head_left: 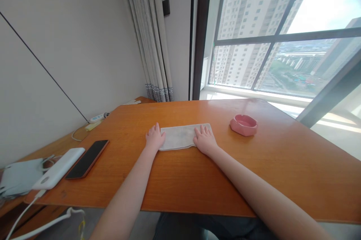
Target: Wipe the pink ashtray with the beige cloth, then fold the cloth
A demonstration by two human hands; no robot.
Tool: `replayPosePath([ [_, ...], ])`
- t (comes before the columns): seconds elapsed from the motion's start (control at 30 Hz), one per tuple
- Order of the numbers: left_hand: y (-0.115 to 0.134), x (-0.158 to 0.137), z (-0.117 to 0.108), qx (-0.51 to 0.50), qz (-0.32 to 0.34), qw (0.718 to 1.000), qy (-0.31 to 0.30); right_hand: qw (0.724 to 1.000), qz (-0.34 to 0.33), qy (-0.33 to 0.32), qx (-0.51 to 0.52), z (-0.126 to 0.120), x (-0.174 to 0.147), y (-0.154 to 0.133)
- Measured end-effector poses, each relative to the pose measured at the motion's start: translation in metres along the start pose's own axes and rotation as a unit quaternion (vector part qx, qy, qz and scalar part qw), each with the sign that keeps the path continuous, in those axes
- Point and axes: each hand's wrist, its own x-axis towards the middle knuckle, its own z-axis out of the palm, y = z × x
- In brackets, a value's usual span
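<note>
A light grey cloth [178, 137], folded into a long rectangle, lies flat on the wooden table [180, 180]. At its left end rests my left hand [155, 138], fingers spread, the thumb touching the cloth's edge and the other fingers on or over the wood. My right hand [205, 139] lies flat with fingers apart on the cloth's right end. Neither hand is closed around anything.
A pink ashtray [244, 125] stands to the right of the cloth. On the left are a dark-screened phone [88, 159], a white power bank [59, 168] with a cable plugged in, and a power strip [98, 117] by the wall. Windows rise behind the table.
</note>
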Motion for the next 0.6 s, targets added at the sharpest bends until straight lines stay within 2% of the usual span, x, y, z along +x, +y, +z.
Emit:
replayPosePath([
  [0.07,-0.006,-0.003,-0.01,-0.015,-0.007,1.0,-0.008,1.0,0.02,0.006,0.005,-0.001,0.0,-0.006],
  [0.17,-0.009,-0.007,-0.018,-0.03,0.003,0.998,-0.055,1.0,0.022,0.016,0.012,-0.002,-0.001,-0.009],
  [0.33,-0.003,-0.007,-0.015,-0.097,0.056,0.987,-0.118,1.0,0.014,0.015,0.018,-0.001,-0.003,-0.004],
  [0.4,-0.003,-0.004,-0.012,-0.118,0.072,0.985,-0.105,1.0,0.009,0.015,0.023,0.0,-0.003,-0.001],
  [0.6,-0.009,0.003,-0.013,-0.139,0.047,0.988,-0.051,0.999,0.023,0.01,0.031,0.0,-0.001,0.003],
])
